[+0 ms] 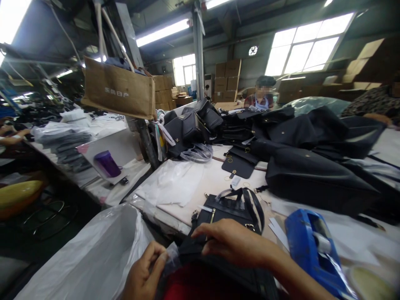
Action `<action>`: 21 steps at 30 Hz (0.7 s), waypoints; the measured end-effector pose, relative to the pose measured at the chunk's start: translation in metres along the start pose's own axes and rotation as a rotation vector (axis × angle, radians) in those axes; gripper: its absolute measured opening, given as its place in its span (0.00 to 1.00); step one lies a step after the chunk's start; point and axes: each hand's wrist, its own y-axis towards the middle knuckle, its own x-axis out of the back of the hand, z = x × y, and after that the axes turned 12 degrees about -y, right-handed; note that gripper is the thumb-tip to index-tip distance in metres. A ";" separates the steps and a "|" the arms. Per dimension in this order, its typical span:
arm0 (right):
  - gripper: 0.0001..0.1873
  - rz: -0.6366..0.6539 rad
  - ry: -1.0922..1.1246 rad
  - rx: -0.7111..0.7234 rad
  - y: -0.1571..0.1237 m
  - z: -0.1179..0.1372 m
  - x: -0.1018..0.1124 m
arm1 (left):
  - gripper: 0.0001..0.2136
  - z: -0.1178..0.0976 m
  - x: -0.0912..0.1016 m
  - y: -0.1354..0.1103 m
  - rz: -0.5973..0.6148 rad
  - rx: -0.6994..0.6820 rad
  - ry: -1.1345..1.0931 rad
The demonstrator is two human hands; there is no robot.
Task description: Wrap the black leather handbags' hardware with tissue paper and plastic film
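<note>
Your pale surface [215, 179] carries heaped black bags [312, 175] at the far side, a translucent sheet [175, 181] at left, a flat black panel [240, 163], a handled bag [231, 211] nearest you and, to your right, a blue tape dispenser [298, 237].

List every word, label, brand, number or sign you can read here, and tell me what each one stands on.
"东风日产", in pale characters on the hanging tan bag.
Small whitish piece on the table beside the black flap: if it carries print, too small to read.
Stacked cartons at the back: too far and blurred to read any marking.
Black bag nearest the camera and blue tape dispenser: no readable text.
</note>
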 end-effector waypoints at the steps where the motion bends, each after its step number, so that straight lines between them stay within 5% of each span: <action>1: 0.17 -0.001 -0.010 0.008 0.000 -0.001 0.002 | 0.12 0.000 -0.001 0.000 -0.002 -0.007 0.008; 10: 0.14 0.035 -0.190 0.017 0.007 0.020 0.014 | 0.12 -0.005 -0.003 0.003 0.067 -0.015 -0.099; 21: 0.12 0.013 0.017 -0.041 0.011 0.014 0.022 | 0.13 0.005 -0.017 -0.007 0.064 0.049 -0.433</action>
